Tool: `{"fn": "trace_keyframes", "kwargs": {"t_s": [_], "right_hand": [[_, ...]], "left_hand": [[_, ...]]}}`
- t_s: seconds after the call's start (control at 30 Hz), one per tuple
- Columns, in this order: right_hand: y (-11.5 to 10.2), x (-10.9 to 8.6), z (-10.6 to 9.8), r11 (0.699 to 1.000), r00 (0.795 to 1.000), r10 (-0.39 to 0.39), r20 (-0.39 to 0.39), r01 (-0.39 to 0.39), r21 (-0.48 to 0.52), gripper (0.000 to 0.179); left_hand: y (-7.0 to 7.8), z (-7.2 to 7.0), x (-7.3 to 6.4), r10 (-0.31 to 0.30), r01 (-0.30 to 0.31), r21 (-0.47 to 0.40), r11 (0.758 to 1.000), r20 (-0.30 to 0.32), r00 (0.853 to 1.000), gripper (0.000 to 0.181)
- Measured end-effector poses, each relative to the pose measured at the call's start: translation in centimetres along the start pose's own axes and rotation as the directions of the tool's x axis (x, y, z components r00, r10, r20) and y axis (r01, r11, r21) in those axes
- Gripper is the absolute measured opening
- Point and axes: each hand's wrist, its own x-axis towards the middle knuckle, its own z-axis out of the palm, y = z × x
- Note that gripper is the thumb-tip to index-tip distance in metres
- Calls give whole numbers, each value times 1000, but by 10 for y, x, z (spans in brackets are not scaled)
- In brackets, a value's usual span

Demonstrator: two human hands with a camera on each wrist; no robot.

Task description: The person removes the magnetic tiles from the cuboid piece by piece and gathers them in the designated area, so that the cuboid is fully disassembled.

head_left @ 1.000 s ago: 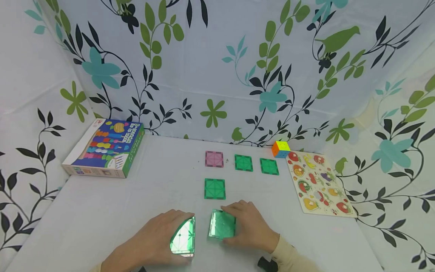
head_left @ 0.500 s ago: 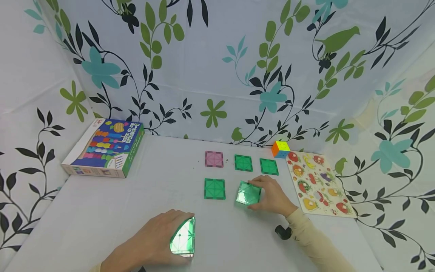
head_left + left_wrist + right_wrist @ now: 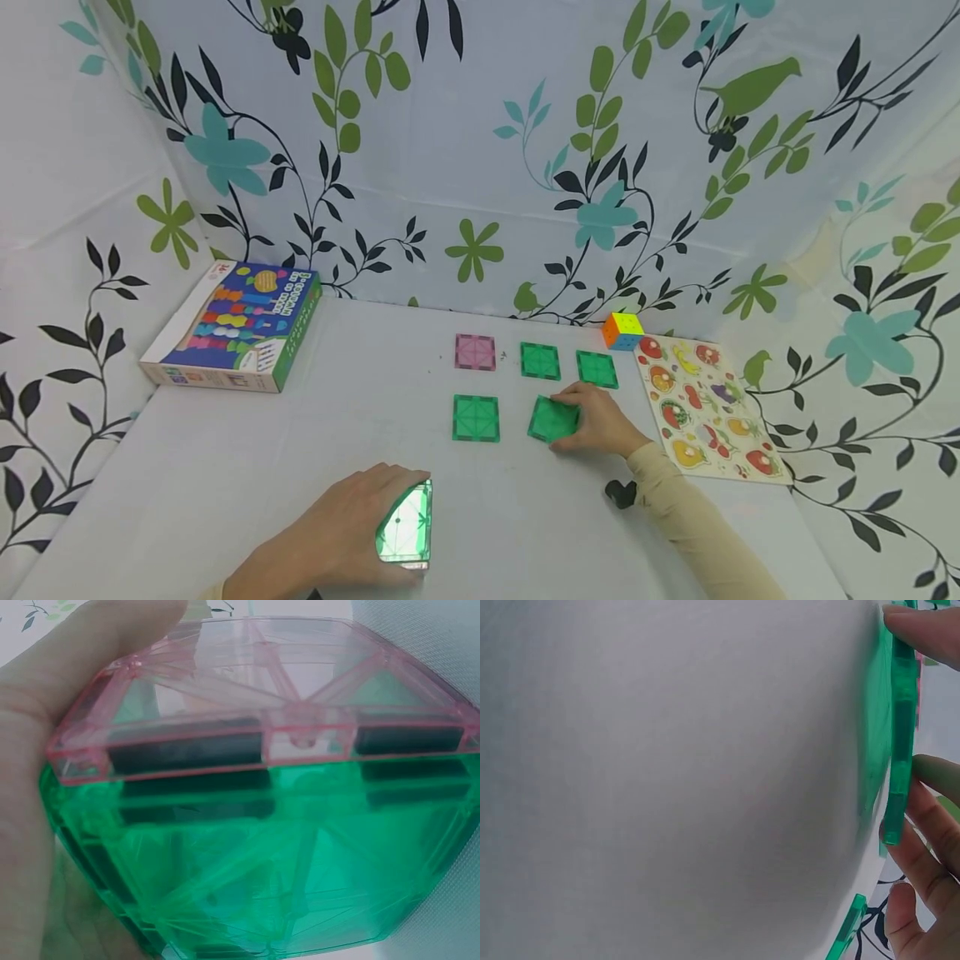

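Note:
My left hand [image 3: 337, 525] grips magnetic tiles at the front of the table. In the left wrist view a clear pink magnetic tile [image 3: 300, 690] adjoins a green one [image 3: 285, 855] along an edge. Farther right, my right hand [image 3: 600, 421] holds a square green magnetic tile [image 3: 553, 418] by opposite edges. The right wrist view shows this tile [image 3: 901, 742] edge-on, close over the white tabletop, with its green tint on the cloth. To its left lies another green magnetic tile [image 3: 476, 418]. Behind them are a pink tile [image 3: 475, 352] and two green tiles [image 3: 540, 361] in a row.
A colourful toy box [image 3: 232, 325] lies at the back left. A puzzle cube [image 3: 622, 331] stands at the back right beside a fruit picture board [image 3: 708, 408]. Floral cloth [image 3: 480, 167] hangs behind the white-covered table [image 3: 337, 400].
My right hand has carried the green tile away from the left hand, rightward and farther back, then lowered and tilted it flatter beside the front green tile. The left hand stays put.

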Motion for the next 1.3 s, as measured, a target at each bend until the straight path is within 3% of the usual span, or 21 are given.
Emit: {"fn": "trace_keyframes", "kwargs": {"t_s": [0.6, 0.87, 1.13, 1.3], "right_hand": [[-3, 0, -4, 999, 996, -46, 79, 44, 27, 76], [-5, -2, -4, 998, 992, -63, 106, 59, 38, 75], [-3, -4, -2, 998, 993, -65, 101, 63, 24, 77], [-11, -8, -2, 998, 997, -63, 44, 62, 22, 82]], "left_hand": [[0, 0, 0, -18, 18, -1, 1000, 13, 1000, 91], [1, -3, 0, -68, 70, -19, 997, 79, 994, 91], [2, -3, -1, -55, 56, -25, 998, 58, 997, 87], [2, -3, 0, -55, 56, -26, 998, 61, 997, 88]]}}
